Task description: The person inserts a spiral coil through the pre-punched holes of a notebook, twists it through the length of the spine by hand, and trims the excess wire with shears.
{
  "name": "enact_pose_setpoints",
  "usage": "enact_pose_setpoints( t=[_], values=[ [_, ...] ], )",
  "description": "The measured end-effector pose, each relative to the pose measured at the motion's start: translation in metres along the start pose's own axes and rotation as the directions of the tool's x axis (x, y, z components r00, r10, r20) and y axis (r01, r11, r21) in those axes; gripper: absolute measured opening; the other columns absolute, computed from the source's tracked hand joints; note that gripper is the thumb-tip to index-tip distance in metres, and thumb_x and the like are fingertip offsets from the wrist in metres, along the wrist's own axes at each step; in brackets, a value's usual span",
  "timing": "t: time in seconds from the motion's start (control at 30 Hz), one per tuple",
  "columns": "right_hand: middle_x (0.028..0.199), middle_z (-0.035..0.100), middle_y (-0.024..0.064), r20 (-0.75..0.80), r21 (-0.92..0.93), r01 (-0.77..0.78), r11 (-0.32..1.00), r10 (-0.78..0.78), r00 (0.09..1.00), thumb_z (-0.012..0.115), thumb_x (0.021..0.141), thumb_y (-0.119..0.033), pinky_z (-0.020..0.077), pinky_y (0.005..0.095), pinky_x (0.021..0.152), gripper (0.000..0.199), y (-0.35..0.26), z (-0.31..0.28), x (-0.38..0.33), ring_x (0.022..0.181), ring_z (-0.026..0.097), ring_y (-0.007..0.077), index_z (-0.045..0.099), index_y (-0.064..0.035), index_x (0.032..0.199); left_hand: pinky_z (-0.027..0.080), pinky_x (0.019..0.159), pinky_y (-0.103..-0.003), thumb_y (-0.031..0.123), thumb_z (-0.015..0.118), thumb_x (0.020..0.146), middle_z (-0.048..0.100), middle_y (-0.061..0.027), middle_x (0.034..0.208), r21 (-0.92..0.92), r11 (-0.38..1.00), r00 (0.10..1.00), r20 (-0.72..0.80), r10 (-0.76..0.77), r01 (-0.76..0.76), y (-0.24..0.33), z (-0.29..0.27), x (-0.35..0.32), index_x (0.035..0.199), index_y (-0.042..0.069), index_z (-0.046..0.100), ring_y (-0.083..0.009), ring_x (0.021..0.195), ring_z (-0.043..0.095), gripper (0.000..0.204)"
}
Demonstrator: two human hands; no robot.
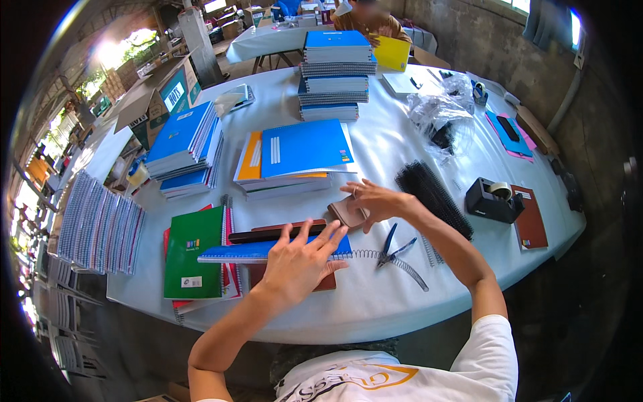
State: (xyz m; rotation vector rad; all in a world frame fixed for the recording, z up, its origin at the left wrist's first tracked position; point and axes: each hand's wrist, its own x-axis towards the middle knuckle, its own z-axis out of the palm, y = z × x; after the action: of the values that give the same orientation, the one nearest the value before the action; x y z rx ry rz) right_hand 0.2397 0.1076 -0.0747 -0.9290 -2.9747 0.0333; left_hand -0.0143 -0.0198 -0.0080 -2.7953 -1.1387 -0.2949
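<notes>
My left hand (295,264) lies with fingers spread over a blue spiral notebook (244,250), whose spine faces me. From the notebook's right end a loose wire coil (365,254) sticks out toward dark-blue-handled pliers (387,252). Along the notebook's far side runs a long black bar (268,234), its right part under my left fingers. My right hand (378,203), a ring on one finger, curls around a small brown block (346,213). Beneath the notebook shows part of a reddish-brown cover (326,282).
Green notebook (194,258) on the left; blue notebooks stacked at centre (305,151), back (338,40) and left (177,137). Black coils (435,199), a tape dispenser (494,201) and a plastic bag (439,110) lie right. Across the table a person (365,23) is beside a yellow notebook (392,53).
</notes>
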Motion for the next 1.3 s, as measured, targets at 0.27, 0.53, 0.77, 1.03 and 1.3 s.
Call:
enact_pose_setpoints(
  t=[0.27,0.53,0.77,1.03,1.3],
  values=[
    [0.119,0.064,0.0225,-0.266,0.919,0.312,0.243,-0.204,0.942,0.064,0.076,-0.065,0.0481,0.0392,0.091,0.077,0.018,-0.071,0.01,0.106,0.064,0.0297,0.066,-0.0014,0.119,0.035,0.105,-0.058,0.052,0.073,0.071,0.034,-0.0118,0.152,-0.124,0.955,0.877,-0.38,-0.295,0.268,-0.025,0.004,0.006,0.152,0.02,0.024,-0.0358,0.125,0.052,0.1],
    [0.111,0.067,0.0233,-0.12,0.837,0.275,0.472,-0.333,0.935,0.063,0.077,-0.063,0.0533,0.0428,0.084,0.073,0.005,-0.084,0.028,0.101,0.066,0.0341,0.068,-0.0009,0.117,0.049,0.095,-0.05,0.052,0.077,0.069,0.043,-0.0134,0.147,-0.166,0.949,0.882,-0.354,-0.31,0.267,-0.029,0.003,0.011,0.151,0.022,0.029,-0.0328,0.108,0.064,0.099],
    [0.122,0.061,0.0245,-0.141,0.888,0.262,0.378,-0.319,0.937,0.071,0.069,-0.062,0.0489,0.0513,0.091,0.08,-0.007,-0.069,0.033,0.108,0.061,0.0412,0.065,-0.0024,0.122,0.057,0.081,-0.039,0.048,0.079,0.069,0.048,-0.0175,0.142,-0.21,0.949,0.9,-0.322,-0.294,0.235,-0.032,0.004,0.009,0.15,0.023,0.03,-0.0346,0.103,0.066,0.098],
    [0.109,0.067,0.0237,-0.052,0.803,0.176,0.569,-0.228,0.972,0.065,0.077,-0.058,0.0522,0.0411,0.085,0.07,0.013,-0.07,0.021,0.101,0.064,0.0359,0.067,-0.001,0.118,0.058,0.075,-0.037,0.048,0.078,0.069,0.052,-0.0172,0.138,-0.155,0.957,0.901,-0.329,-0.284,0.246,-0.03,-0.001,0.008,0.15,0.024,0.032,-0.0331,0.099,0.068,0.096],
    [0.098,0.069,0.0231,-0.251,0.825,0.352,0.442,-0.272,0.929,0.061,0.081,-0.059,0.0523,0.0354,0.071,0.069,0.002,-0.073,0.028,0.084,0.067,0.0337,0.069,0.0028,0.112,0.059,0.071,-0.036,0.05,0.074,0.073,0.055,-0.0173,0.134,-0.191,0.944,0.915,-0.256,-0.311,0.267,-0.034,-0.002,0.009,0.149,0.023,0.033,-0.0316,0.097,0.069,0.091]
  ],
)
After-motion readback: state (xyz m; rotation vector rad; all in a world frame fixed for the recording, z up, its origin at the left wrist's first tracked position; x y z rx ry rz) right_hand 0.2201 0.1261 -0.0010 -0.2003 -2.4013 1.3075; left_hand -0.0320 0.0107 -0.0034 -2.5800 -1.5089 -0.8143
